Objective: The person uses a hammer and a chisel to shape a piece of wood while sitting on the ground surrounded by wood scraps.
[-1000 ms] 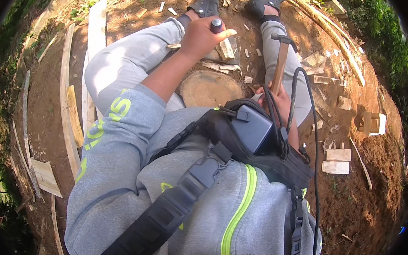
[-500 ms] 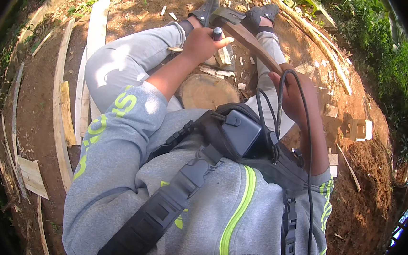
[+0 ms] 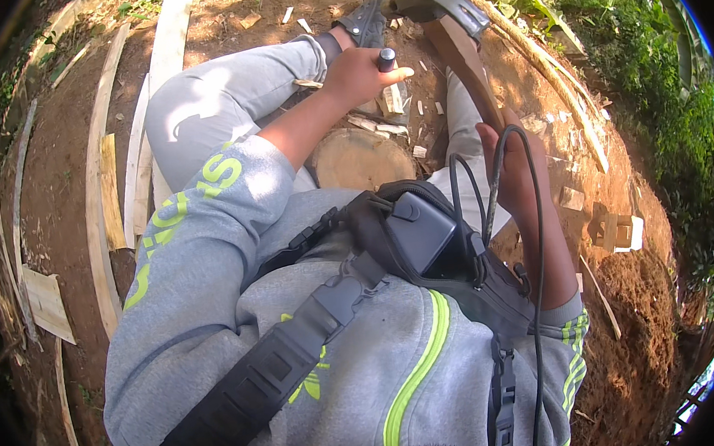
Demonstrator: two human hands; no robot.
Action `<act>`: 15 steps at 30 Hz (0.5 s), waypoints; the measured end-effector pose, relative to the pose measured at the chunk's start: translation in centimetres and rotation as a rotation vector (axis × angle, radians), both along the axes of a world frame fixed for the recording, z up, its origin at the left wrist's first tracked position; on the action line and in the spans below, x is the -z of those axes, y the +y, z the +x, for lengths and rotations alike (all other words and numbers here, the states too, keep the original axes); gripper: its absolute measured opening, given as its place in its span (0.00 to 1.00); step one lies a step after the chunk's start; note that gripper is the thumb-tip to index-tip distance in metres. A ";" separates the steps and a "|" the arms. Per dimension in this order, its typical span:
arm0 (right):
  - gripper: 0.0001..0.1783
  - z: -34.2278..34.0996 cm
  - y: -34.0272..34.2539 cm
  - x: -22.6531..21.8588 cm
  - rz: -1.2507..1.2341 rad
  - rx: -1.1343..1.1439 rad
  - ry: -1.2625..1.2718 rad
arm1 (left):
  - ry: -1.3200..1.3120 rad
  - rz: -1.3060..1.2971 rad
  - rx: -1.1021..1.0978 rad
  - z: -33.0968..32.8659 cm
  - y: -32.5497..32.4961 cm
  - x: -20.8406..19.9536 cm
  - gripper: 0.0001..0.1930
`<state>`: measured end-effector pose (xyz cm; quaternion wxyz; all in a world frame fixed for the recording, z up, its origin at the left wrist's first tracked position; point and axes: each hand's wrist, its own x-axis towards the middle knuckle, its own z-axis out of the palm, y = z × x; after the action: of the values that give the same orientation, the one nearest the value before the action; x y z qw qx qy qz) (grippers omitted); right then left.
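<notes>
My left hand point(image 3: 354, 79) is closed round what looks like a chisel point(image 3: 386, 58), held upright. Only its dark round handle end shows; the blade is hidden below my fist. Just beneath is a pale split piece of wood point(image 3: 393, 100), beyond a round-cut log point(image 3: 363, 160) between my legs. My right hand point(image 3: 519, 172) grips the lower end of a hammer point(image 3: 463, 62) with a flat wooden handle. Its dark, curved metal head is up to the right of the chisel, apart from it.
Long pale planks point(image 3: 165, 49) lie on the brown soil at left. Wood chips are scattered round my feet. A rope-like pole point(image 3: 559, 73) and green plants border the right. A small wooden block point(image 3: 622, 231) sits at right. A black cable point(image 3: 532, 209) loops past my right wrist from a chest pouch.
The hammer head has risen and swung to the right, away from the chisel's top. My left hand and the chisel stay in nearly the same place.
</notes>
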<state>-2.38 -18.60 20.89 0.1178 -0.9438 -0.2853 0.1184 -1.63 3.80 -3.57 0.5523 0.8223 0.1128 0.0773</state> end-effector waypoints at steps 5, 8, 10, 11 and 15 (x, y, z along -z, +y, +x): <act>0.17 1.4 0.4 0.9 -0.225 0.088 0.091 | -0.048 0.072 0.017 0.4 0.1 1.7 0.27; 0.23 0.8 -0.5 0.8 0.086 0.237 0.117 | 0.039 0.052 0.025 0.1 -0.1 0.7 0.26; 0.23 1.2 -2.0 2.0 0.118 0.288 0.140 | 0.029 0.056 0.007 0.1 -0.2 0.3 0.26; 0.23 1.4 -2.7 2.7 0.132 0.317 0.152 | 0.015 0.050 -0.003 0.1 -0.3 0.2 0.25; 0.24 1.9 -5.5 7.6 0.021 0.350 0.170 | 0.036 0.107 -0.027 0.4 -0.5 -0.5 0.23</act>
<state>-0.43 -24.12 13.25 0.1703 -0.9643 -0.1069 0.1724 -1.19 3.27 -3.08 0.5043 0.8504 0.1295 0.0761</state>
